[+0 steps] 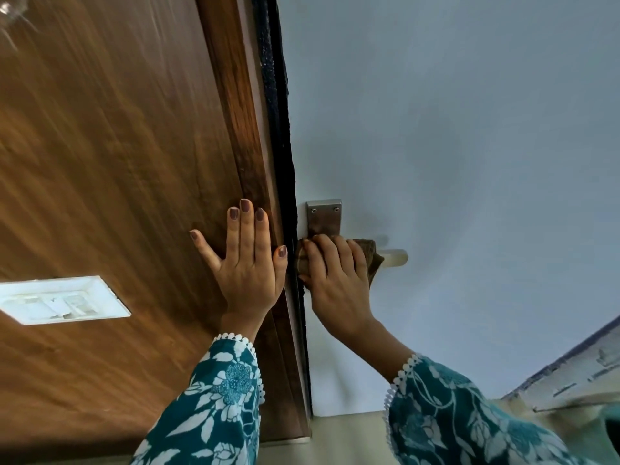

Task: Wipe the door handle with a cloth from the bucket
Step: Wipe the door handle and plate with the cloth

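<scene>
Fingers [330, 253] of our right hand [335, 283] curl around the brown cloth [374, 255], clamping it onto the door handle [396, 257]; our left hand [248, 260] lies spread on the wooden frame [235, 129]. Best we drag outward past our fingertips, along the lever's sideways long axis, toward its bare right tip.

I observe teal sleeves [214, 407] with white floral print and white scalloped lace cuffs; fingernails [246, 205] are varnished mauve-brown.

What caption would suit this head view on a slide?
Right hand presses a brown cloth over the door handle while the left hand rests flat on the wooden frame.
</scene>
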